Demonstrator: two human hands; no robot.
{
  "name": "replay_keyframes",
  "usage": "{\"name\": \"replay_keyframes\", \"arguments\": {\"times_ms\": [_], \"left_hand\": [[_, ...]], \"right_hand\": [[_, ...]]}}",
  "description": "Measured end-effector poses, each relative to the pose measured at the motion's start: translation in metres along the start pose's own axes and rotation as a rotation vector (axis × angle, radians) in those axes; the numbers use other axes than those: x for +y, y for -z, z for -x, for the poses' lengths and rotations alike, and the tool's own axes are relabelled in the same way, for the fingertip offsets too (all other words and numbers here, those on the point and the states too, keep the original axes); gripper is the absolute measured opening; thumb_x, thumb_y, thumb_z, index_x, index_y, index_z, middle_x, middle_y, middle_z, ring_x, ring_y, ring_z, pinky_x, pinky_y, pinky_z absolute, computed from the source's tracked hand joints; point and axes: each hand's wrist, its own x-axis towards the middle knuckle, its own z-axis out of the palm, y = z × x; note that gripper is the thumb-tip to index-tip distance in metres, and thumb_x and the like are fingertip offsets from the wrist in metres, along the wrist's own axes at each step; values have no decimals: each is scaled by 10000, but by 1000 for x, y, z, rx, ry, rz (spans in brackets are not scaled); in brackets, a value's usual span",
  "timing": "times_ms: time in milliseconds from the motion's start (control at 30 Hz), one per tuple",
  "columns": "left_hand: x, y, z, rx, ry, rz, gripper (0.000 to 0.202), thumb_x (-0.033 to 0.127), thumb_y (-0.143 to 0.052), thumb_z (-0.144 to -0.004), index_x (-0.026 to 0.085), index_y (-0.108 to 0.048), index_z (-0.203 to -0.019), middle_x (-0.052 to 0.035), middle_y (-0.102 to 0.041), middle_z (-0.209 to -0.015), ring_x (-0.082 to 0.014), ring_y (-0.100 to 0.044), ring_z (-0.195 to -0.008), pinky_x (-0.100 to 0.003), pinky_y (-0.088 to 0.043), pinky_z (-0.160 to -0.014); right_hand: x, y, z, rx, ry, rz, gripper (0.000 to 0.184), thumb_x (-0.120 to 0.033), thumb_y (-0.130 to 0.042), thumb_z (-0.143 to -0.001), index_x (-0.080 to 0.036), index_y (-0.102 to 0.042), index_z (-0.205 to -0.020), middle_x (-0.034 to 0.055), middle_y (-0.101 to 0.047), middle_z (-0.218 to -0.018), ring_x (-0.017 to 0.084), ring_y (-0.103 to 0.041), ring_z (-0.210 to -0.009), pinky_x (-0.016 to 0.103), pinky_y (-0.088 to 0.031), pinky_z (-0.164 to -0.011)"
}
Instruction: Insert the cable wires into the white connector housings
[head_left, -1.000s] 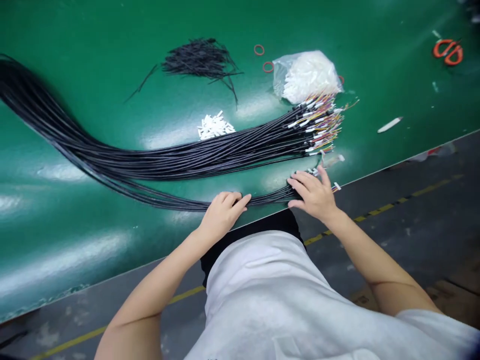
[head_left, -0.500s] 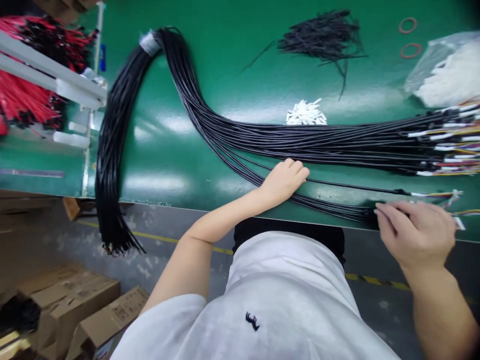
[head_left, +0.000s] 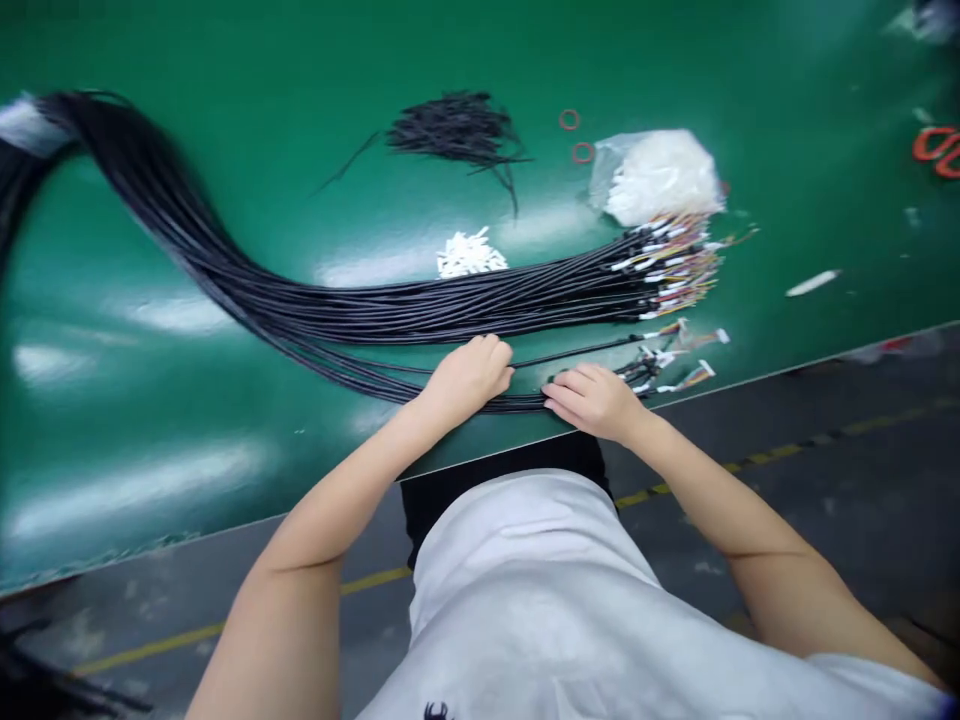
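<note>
Both left hand [head_left: 471, 374] and right hand [head_left: 591, 401] curl over the near cables [head_left: 520, 403] along the surface [head_left: 247, 430]; whether they pinch any, I cannot tell. Beyond lie the thick bundle [head_left: 420, 312], white pieces [head_left: 471, 255], right, a bag [head_left: 664, 178], and, far, black strips [head_left: 451, 128].

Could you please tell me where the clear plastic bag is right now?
In the head view, the bag lies on the green table, right of centre, just beyond the coloured wire ends and right of the black strips.
</note>
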Motion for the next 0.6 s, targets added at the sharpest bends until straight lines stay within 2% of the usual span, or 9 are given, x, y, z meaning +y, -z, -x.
{"name": "replay_keyframes", "arguments": {"times_ms": [67, 167, 267, 333, 367, 433, 467, 533, 600], "left_hand": [[-3, 7, 5, 107, 44, 113, 73, 172, -583, -986, 167, -656, -992, -43, -692, -932, -159, -620, -771, -287, -420, -657], [-10, 24, 21, 306, -64, 303, 143, 172, -551, -996, 193, -676, -1061, 7, -699, -918, -97, -600, -717, -226, -450, -655], [-16, 43, 38, 455, -146, 403, 190, 203, -569, -1042, 233, -741, -1117, 1, -723, -930, -97, -676, -837, -204, -524, -749], [-17, 52, 48, 481, -122, 416, 207, 206, -566, -1056, 238, -764, -1106, 1, -721, -899, -95, -689, -832, -199, -543, -753], [-16, 54, 52, 471, -105, 400, 206, 215, -566, -1062, 233, -766, -1109, 1, -724, -894, -94, -696, -825, -195, -546, -743], [-12, 55, 62, 429, -99, 356, 199, 247, -569, -1069, 219, -761, -1115, 5, -733, -889, -95, -711, -801, -187, -543, -704], [-9, 54, 68, 386, -104, 343, 194, 263, -575, -1070, 215, -755, -1121, 6, -742, -895, -96, -723, -793, -185, -543, -690], [-5, 49, 80, 288, -120, 365, 171, 263, -585, -1064, 201, -741, -1099, 4, -764, -925, -98, -746, -787, -180, -539, -664], [-3, 42, 92, 185, -93, 452, 150, 246, -584, -1058, 196, -723, -1035, 16, -751, -891, -85, -738, -753, -171, -538, -661]], "right_hand": [[9, 1, -7, -12, -36, -31, 333, -439, -593, -1046, -245, -811, -887, 104, -744, -820, 245, -593, -769, 407, -493, -741], [17, 4, -18, 28, -65, -139, 401, -545, -599, -1034, -217, -818, -963, 121, -758, -883, 262, -656, -848, 437, -552, -848], [15, 12, -21, 113, -73, -295, 647, -718, -427, -1056, -209, -730, -1315, 142, -768, -1116, 239, -719, -906, 416, -613, -858], [8, 23, -18, 198, -93, -440, 756, -739, -208, -1080, -242, -553, -1534, 133, -743, -1216, 196, -732, -851, 366, -632, -764], [4, 31, -17, 249, -125, -537, 728, -718, -179, -1090, -272, -500, -1568, 111, -734, -1223, 166, -717, -787, 328, -620, -693], [-3, 50, -14, 427, -304, -959, 560, -720, -492, -1027, -322, -645, -1390, 40, -726, -1138, 115, -639, -653, 253, -538, -542], [-7, 59, -14, 503, -416, -1075, 470, -687, -620, -983, -312, -710, -1251, 9, -711, -1044, 87, -586, -599, 218, -490, -499], [-12, 72, -18, 557, -571, -1165, 414, -636, -810, -867, -258, -749, -1025, -14, -667, -891, 68, -540, -575, 189, -481, -494], [-16, 76, -26, 520, -660, -1225, 439, -589, -920, -757, -227, -744, -932, -19, -649, -820, 66, -535, -585, 179, -507, -513]]}}
